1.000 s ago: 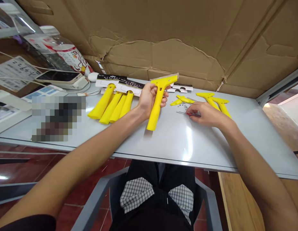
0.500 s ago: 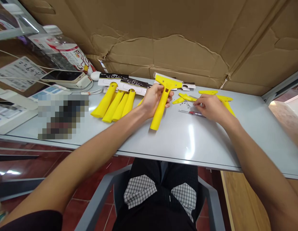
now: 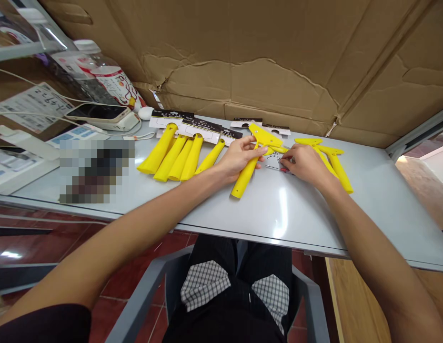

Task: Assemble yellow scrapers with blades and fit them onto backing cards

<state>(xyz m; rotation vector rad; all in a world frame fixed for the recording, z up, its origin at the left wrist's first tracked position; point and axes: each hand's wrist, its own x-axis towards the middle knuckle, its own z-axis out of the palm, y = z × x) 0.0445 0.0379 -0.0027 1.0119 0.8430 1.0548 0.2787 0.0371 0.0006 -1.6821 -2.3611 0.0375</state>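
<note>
My left hand [image 3: 237, 159] is wrapped around a yellow scraper [image 3: 244, 180], its wide head tilted up and to the right and its handle pointing down toward the table's front. Beside that head, a few small screws [image 3: 275, 156] lie loose on the table. My right hand [image 3: 303, 163] is at the screws, thumb and fingertips pinched together; anything between them is too small to make out. A screwdriver [image 3: 276, 167] with a red part lies under the right fingers, its grip hidden by them. Just right of this hand rest yellow scraper pieces [image 3: 342, 175], partly covered by it.
Several yellow scrapers [image 3: 156, 153] with black-and-white cards [image 3: 202, 128] lie to the left. More cards [image 3: 246, 123] are by the cardboard wall [image 3: 278, 85]. A phone [image 3: 98, 112], bottles [image 3: 114, 83] and a blurred-out item [image 3: 100, 174] occupy the left end.
My left hand has turned the scraper, tipping its head to the right, and moved slightly right. My right hand has shifted left to the loose screws, uncovering more of the right-hand scraper pieces.
</note>
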